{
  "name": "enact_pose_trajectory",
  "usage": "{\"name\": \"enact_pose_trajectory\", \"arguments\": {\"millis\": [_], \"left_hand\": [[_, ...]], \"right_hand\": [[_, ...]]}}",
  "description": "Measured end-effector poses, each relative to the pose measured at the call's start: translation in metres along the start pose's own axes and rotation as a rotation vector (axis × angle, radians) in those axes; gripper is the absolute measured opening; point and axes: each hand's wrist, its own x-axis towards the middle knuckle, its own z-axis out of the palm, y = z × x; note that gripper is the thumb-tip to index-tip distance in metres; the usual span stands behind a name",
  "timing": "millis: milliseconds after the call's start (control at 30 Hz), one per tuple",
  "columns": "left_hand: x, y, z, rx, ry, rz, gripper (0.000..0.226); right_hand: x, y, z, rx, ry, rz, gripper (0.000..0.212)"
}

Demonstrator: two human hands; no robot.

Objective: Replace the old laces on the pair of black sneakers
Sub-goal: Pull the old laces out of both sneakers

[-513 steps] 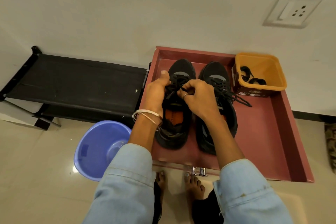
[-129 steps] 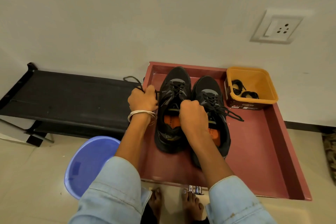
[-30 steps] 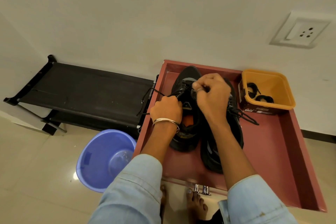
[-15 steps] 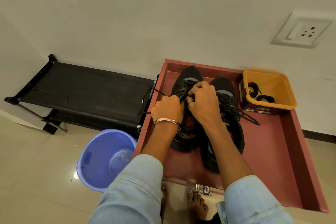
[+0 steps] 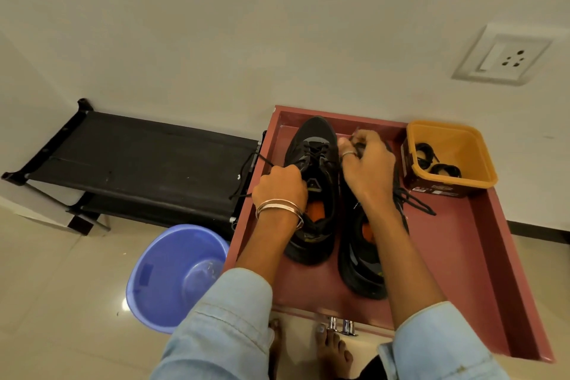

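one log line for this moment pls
left hand grips lace on left sneaker | right hand pinches lace | new laces in tub

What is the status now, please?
Left hand grips the lace of the left shoe. Right hand pinches the lace near its toe. Nothing blocks.

Red tray (image 5: pixel 481 244) with two black sneakers (image 5: pixel 314 194), yellow tub (image 5: pixel 481 163).
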Motion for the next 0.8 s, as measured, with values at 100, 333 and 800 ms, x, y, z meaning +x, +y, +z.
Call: {"name": "enact_pose_trajectory", "arguments": {"millis": [100, 333, 800], "left_hand": [[-0.002, -0.002, -0.010, -0.039, -0.064, -0.026, 0.040], [0.009, -0.007, -0.030, -0.437, 0.293, -0.039, 0.029], [0.035, 0.025, 0.016, -0.072, 0.265, 0.227, 0.020]], "right_hand": [[-0.003, -0.003, 0.004, -0.294, -0.019, -0.115, 0.058], [-0.010, -0.020, -0.001, -0.398, -0.288, -0.152, 0.025], [-0.021, -0.005, 0.007, -0.598, -0.390, -0.087, 0.016]]}}
